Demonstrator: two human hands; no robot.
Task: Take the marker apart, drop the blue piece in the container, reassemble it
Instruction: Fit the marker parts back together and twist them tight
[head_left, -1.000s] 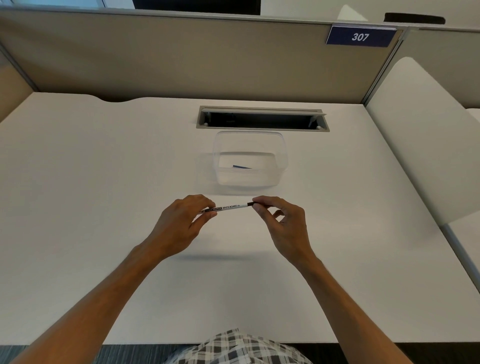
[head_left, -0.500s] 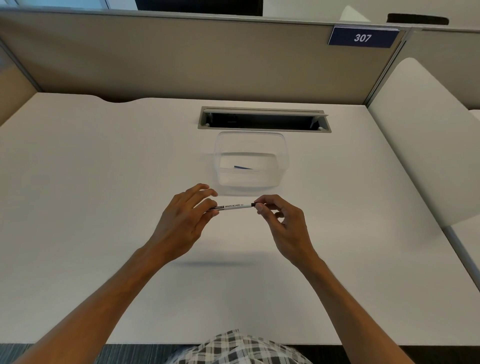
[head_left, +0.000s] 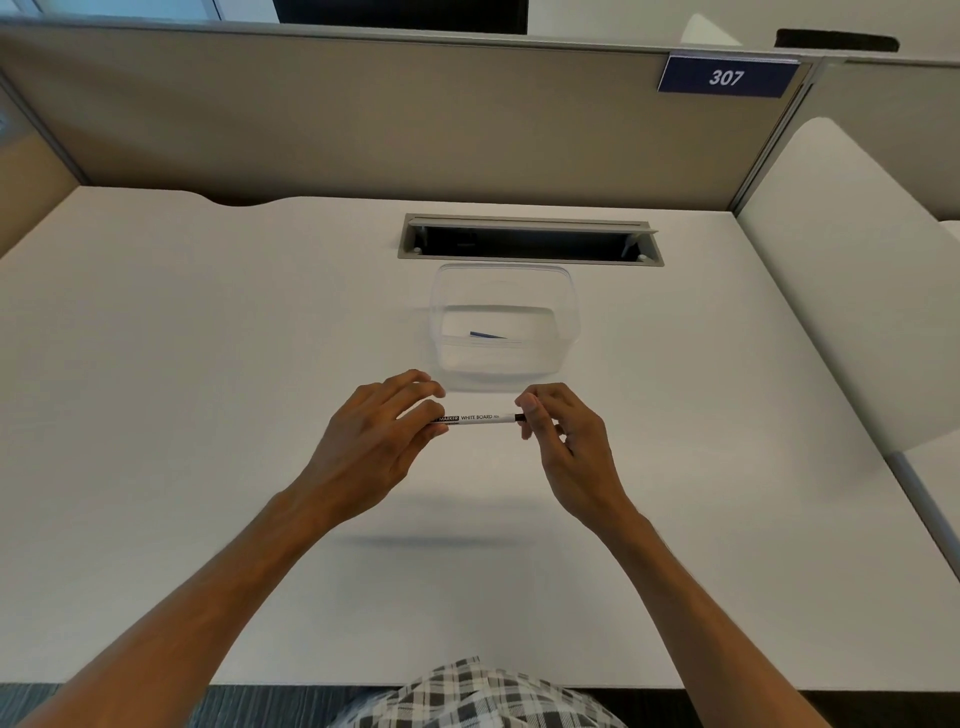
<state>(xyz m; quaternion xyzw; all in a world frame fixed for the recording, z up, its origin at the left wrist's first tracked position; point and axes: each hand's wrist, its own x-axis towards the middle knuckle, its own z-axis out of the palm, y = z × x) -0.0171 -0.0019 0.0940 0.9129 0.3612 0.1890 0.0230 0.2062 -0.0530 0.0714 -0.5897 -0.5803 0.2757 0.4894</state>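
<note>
A thin white whiteboard marker (head_left: 480, 419) with black print lies level in the air above the desk, held at both ends. My left hand (head_left: 371, 444) pinches its left end with thumb and forefinger, the other fingers spread. My right hand (head_left: 563, 441) pinches its dark right end. Just beyond the hands stands a clear plastic container (head_left: 503, 325). A small blue piece (head_left: 485, 335) lies on its bottom.
The white desk (head_left: 208, 389) stretches wide on both sides. A cable slot (head_left: 530, 240) with an open flap sits behind the container. Beige partitions (head_left: 363, 119) close the back, and a white side panel (head_left: 852, 291) rises at the right.
The left hand's outer fingers have lifted off the marker and spread apart. Both hands and the marker have stayed at about the same spot above the desk.
</note>
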